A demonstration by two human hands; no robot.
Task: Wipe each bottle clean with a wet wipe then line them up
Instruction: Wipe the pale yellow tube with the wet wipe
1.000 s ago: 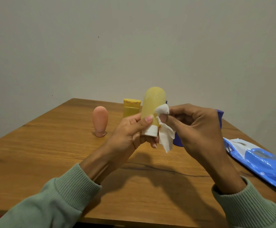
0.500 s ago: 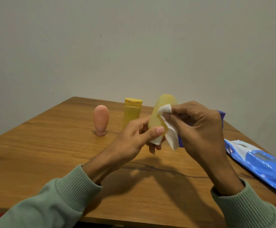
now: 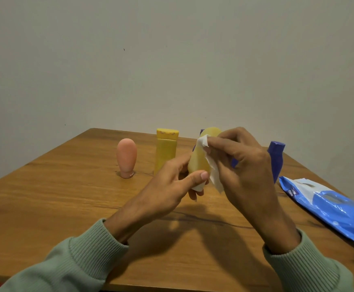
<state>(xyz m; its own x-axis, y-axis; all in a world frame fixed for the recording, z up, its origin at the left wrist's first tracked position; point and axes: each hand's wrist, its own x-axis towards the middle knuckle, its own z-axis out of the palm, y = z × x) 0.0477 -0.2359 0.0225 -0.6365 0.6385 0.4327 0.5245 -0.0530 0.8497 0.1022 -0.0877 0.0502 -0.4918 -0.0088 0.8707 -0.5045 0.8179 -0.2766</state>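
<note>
Left hand [image 3: 169, 188] is gripping pale yellow bottle [image 3: 199, 163] cap-down above desk [image 3: 45, 197]. Right hand [image 3: 243, 165] is pinching white wet wipe [image 3: 214, 178] against its upper side.

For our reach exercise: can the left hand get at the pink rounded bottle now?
Probably, once freed: left hand holds the pale yellow bottle, yet nothing stands between it and the pink rounded bottle.

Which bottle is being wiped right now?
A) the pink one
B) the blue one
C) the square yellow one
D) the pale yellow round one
D: the left hand holds the pale yellow bottle and the right hand presses the white wipe on it.
</note>
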